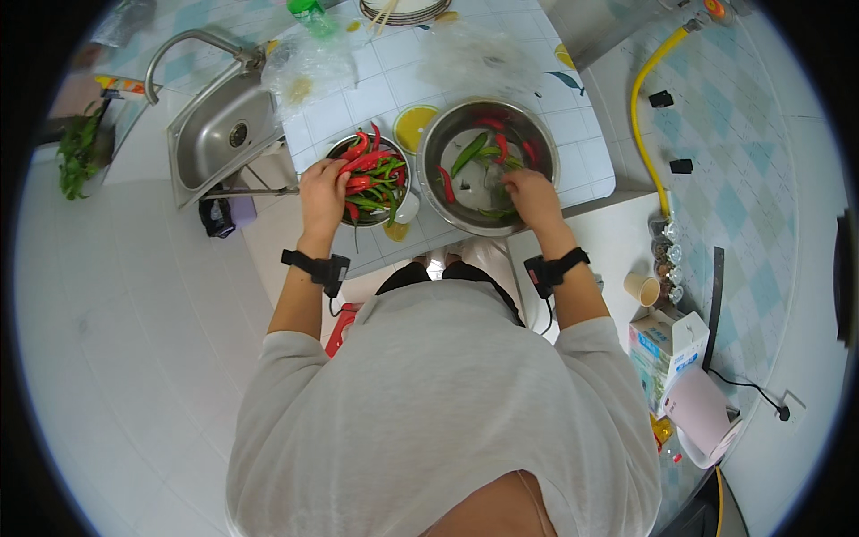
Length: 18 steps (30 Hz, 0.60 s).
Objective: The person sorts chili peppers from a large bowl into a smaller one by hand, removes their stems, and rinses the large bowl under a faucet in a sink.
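My left hand (323, 196) rests at the left rim of a smaller metal bowl (407, 194) heaped with red chili peppers (366, 162) and green chili peppers (368, 202). Its fingertips touch the red peppers; whether they grip one cannot be told. My right hand (533, 198) reaches over the right side of a large metal basin (430, 201), fingers bent down inside it; what they hold is hidden. In the basin lie several red peppers (445, 184) and green peppers (469, 154), apparently in water. A small white object (407, 209) sits beside the smaller bowl.
Both bowls stand on a tiled-pattern table (376, 94). Clear plastic bags (309, 70) and stacked plates (405, 12) lie farther back. A steel sink (225, 134) with a curved faucet (194, 33) is at left. A paper cup (641, 289), jars and a carton (668, 335) stand right.
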{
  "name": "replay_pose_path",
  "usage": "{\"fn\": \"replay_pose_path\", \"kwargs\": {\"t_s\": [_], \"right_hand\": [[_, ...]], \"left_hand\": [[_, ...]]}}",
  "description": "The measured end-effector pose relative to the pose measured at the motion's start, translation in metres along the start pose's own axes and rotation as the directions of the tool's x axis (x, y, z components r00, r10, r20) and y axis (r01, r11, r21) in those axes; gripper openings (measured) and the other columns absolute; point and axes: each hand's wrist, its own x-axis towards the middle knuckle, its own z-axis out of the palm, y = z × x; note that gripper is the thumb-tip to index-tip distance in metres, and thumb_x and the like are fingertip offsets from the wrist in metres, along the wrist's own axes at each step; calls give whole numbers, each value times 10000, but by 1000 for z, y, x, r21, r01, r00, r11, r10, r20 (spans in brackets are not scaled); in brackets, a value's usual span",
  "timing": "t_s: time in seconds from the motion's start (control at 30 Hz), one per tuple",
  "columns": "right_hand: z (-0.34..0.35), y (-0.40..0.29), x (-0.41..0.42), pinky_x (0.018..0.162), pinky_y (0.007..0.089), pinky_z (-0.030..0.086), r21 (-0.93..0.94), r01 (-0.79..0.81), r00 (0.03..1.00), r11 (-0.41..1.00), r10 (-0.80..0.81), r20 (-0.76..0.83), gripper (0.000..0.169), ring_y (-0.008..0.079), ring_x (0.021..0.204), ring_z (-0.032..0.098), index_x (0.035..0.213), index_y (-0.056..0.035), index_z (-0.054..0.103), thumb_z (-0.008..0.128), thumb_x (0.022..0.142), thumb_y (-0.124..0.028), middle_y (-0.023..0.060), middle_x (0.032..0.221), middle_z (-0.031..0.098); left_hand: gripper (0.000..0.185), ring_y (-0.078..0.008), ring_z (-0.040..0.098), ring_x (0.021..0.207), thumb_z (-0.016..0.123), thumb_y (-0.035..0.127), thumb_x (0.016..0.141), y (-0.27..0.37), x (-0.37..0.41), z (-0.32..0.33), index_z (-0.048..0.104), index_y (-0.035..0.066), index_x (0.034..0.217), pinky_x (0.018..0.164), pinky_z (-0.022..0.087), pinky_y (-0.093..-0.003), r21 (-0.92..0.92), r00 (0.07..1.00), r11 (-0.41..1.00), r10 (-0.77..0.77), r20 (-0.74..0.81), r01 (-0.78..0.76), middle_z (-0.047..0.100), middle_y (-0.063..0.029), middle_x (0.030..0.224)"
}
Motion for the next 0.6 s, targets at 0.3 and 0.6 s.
{"fn": "replay_pose_path", "kwargs": {"t_s": [0.3,0.6], "right_hand": [[26,-48,11,752,451,519,-15,73,994,997,-72,79,461,323,907,633,1205,-126,576,675,757,-173,123,859,643],[50,-51,63,784,452,509,26,-242,881,970,208,424,373,350,966,635,1174,-138,606,628,803,-168,179,976,673]], "left_hand": [[330,-359,570,1049,680,53,775,5,-8,3,648,15,1101,921,461,-410,-118,996,989,-82,42,87,599,-186,1160],[322,-366,547,1085,659,2,757,48,11,9,658,36,1077,937,442,-428,-213,999,976,44,21,-38,589,-180,1169]]}}
